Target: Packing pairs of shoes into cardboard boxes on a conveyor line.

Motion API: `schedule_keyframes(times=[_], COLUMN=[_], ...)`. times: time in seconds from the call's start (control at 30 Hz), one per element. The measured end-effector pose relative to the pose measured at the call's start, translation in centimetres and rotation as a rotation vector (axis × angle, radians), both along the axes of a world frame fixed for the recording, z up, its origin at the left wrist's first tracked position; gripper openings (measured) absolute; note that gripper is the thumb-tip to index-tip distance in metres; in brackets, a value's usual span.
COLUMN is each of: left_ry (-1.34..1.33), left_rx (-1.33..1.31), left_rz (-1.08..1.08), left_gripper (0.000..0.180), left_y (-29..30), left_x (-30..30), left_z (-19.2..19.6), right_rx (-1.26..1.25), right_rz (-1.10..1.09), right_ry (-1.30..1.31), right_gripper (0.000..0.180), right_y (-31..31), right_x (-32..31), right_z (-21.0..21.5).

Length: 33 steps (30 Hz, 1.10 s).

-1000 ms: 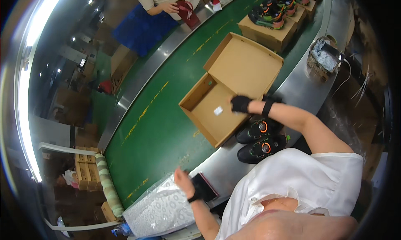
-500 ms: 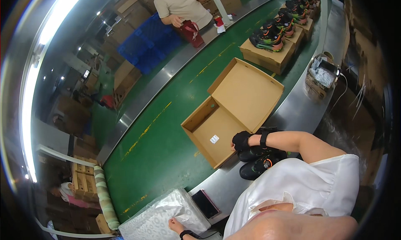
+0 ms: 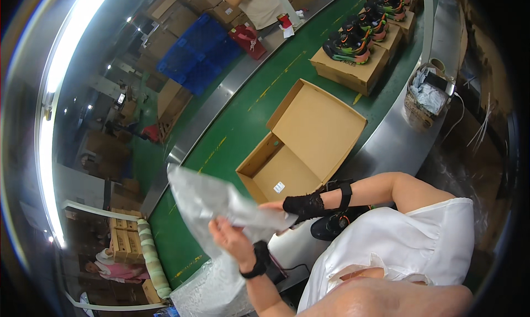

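Observation:
A sheet of thin whitish tissue paper (image 3: 204, 198) is raised over the near side of the green conveyor belt, slightly blurred. My left hand (image 3: 234, 242), with a black band at the wrist, grips its lower part. My right hand (image 3: 301, 206), in a black fingerless glove, holds the sheet's right end. Just beyond is an open brown shoebox (image 3: 262, 176), lid folded back, a small white label on its bottom. Beside my right forearm sits a black shoe (image 3: 330, 226), partly covered by the arm. Under my left arm lies a plastic-covered stack of patterned paper (image 3: 207, 289).
Brown shoeboxes (image 3: 348, 77) topped with dark, colourful shoes (image 3: 348, 47) line the belt at far right. A basket (image 3: 422, 104) with a device and cable stands on the metal edge. Across the belt are a red bag (image 3: 247, 41), a blue pallet (image 3: 199, 54) and a person (image 3: 256, 5).
My left hand has risen from the paper stack with a sheet. My right hand has left the shoes and moved left to the sheet. The shoebox appears slightly shifted left as the view moves.

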State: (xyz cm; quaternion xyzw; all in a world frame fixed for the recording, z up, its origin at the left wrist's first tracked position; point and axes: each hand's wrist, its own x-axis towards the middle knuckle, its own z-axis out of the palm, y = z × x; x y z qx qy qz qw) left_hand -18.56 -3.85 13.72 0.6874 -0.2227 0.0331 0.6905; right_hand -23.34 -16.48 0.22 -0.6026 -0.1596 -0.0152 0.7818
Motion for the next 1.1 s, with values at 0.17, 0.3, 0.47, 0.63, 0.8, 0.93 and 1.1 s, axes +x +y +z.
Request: schedule_keyframes(times=[0.17,0.3,0.47,0.63,0.8,0.93,1.1], left_ry=[-0.016,-0.638,-0.500,-0.388,0.358,0.924,0.866], left_rx=[-0.074,0.502,1.360,1.552,1.001,0.044,0.136], left_rz=[-0.326,-0.160,-0.054,0.246,0.293,-0.202,-0.076], left_gripper=[0.026,0.056,0.066,0.077,0.093,0.080,0.049], left_y=[-8.3,-11.6,-5.6,0.0,8.2,5.7,7.7], left_x=[-0.4,0.0,4.0,5.6,10.6,8.2,11.2], left_z=[-0.5,-4.3,-14.0,-18.2,-23.5,-20.1,-23.9], right_rx=[0.104,0.343,0.386,0.853,0.490,-1.219,0.379], right_rz=[-0.430,-0.871,-1.117,-1.416,-1.461,-1.446,-1.772], right_ry=[-0.293,0.064,0.142,0.028,0.162,0.207,0.299], right_gripper=[0.047,0.024,0.009,0.008,0.004,0.009,0.020], right_y=[-6.5,-17.9,-30.6,-36.6,-39.3,-40.7,-28.5], right_x=[0.5,0.5,-4.4,-8.7,-12.3,-19.0,-16.1], right_z=[6.8,-0.6,-1.9,-4.2,-7.6,-14.6,-5.5])
